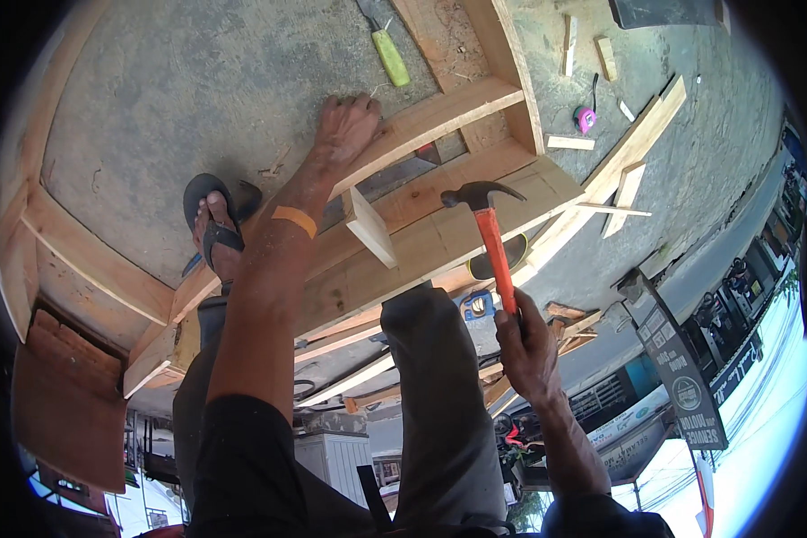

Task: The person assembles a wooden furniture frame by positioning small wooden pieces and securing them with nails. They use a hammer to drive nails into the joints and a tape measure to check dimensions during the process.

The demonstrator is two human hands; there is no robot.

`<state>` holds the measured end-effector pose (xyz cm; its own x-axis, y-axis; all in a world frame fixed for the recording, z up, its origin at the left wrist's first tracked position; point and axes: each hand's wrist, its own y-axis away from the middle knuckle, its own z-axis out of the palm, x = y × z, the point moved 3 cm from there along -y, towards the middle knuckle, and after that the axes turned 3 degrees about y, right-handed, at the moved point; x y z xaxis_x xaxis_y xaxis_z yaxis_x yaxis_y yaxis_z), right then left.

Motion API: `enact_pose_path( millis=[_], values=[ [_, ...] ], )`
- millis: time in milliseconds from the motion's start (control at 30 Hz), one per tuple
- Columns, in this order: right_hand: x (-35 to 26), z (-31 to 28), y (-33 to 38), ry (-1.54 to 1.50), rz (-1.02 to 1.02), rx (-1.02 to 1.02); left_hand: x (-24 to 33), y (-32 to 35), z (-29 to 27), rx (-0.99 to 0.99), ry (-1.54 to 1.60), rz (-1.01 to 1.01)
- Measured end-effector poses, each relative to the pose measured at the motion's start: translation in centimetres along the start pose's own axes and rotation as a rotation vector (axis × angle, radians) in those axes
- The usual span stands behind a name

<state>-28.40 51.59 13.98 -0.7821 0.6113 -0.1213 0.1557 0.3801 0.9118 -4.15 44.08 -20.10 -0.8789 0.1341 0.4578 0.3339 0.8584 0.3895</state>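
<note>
My right hand [531, 348] is wrapped round the lower handle of a claw hammer [491, 247], its head raised over a wide plank of a wooden frame. Farther left, my left hand [348, 127] rests low beside a narrow wooden rail [444, 117] of that frame. Its fingers are curled downward, and whatever they grip is hidden. A short wooden block [370, 229] stands at the wide plank [466, 235], between my left forearm and the hammer. Beyond my left hand, a tool with a green handle [390, 58] lies on the concrete.
Right of the frame lie a pink tape measure [585, 118], wood offcuts [607, 58] and a long board [637, 134]. A grey blade [402, 172] shows between the rails. My sandalled foot [213, 220] stands inside the frame; my bent knee [426, 309] is by the wide plank.
</note>
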Motion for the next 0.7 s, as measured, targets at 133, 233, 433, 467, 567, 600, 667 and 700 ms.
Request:
enact_pose_path(
  millis=[133,233,433,467,567,600,667,700],
  values=[
    [0.4,-0.5,-0.2,0.040,-0.030,0.018,-0.2,-0.3,0.3,-0.013,-0.044,0.041],
    [1.7,-0.2,-0.1,0.009,0.007,0.008,-0.7,-0.4,-1.6,0.043,0.349,-0.346],
    [-0.1,0.0,0.1,-0.038,0.051,-0.042,-2.9,8.3,-2.0,0.143,1.323,-0.884],
    [-0.7,0.0,0.1,-0.041,0.043,-0.051,-2.5,10.0,-2.1,0.165,1.324,-0.913],
    [-2.5,0.1,-0.2,-0.012,-0.011,-0.061,-0.8,13.1,-1.3,0.352,1.530,-0.993],
    [-3.0,0.2,-0.4,0.018,-0.050,-0.054,-0.4,13.6,-0.9,0.437,1.633,-1.013],
    [-4.4,0.3,-0.9,0.072,-0.096,-0.055,-0.3,13.8,0.4,0.500,1.633,-1.049],
    [-5.4,0.3,-0.9,0.095,-0.102,-0.064,-0.3,13.9,1.0,0.531,1.633,-1.067]
  ],
)
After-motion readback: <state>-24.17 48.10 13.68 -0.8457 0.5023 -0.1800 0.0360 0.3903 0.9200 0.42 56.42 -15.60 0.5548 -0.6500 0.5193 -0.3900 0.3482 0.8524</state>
